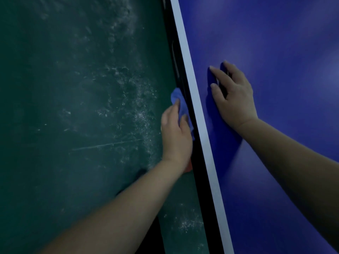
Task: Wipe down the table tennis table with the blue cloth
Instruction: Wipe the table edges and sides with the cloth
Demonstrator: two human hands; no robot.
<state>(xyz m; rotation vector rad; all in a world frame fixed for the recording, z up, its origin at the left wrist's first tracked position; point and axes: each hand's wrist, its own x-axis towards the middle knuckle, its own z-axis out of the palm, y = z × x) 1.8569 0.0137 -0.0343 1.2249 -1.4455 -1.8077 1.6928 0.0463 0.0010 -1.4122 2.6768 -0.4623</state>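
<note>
Head view, looking down along one side of the dark-blue, smooth-topped table tennis table (284,52), which filled the right of the scene. Its white painted edge stripe (194,99) and, just left of that, its black side rim (198,162) ran as one long diagonal from far centre to near right. The left hand (176,132) gripped the crumpled blue cloth (178,97), fingers curled round it, and held it against the black rim, below the playing surface. The right hand (233,92) lay open and flat on the blue top, just right of the stripe, fingers straight and slightly spread, holding nothing. Left of the rim lay the scuffed dark-green floor (73,88). By this layout the cloth hand was the nearer to the edge. A coming stroke would probably follow the rim's long axis, toward far or near, with the right hand as a brace.
</note>
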